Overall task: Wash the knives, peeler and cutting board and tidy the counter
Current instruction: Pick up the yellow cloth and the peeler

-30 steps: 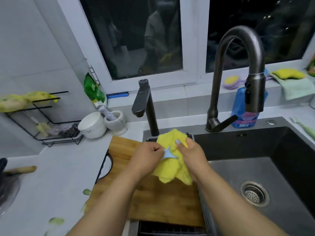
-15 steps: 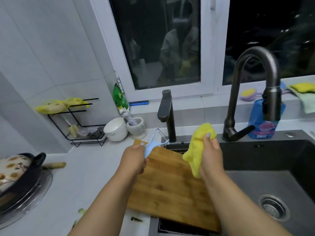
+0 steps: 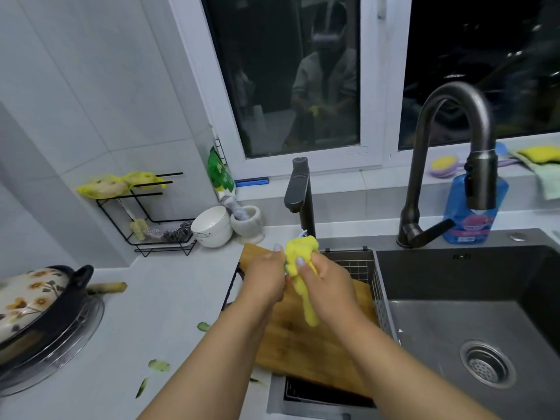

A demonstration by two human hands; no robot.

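Hands meet above the wooden cutting board: right hand clutches a yellow cloth wrapping the mostly hidden peeler, left hand grips its handle; a white bowl sits at ten o'clock.

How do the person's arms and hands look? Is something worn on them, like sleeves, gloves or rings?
Both forearms are bare: no sleeves, gloves, watch or bracelets show. The left hand and right hand carry no visible rings. The fingernails that show are painted a pale, light polish.
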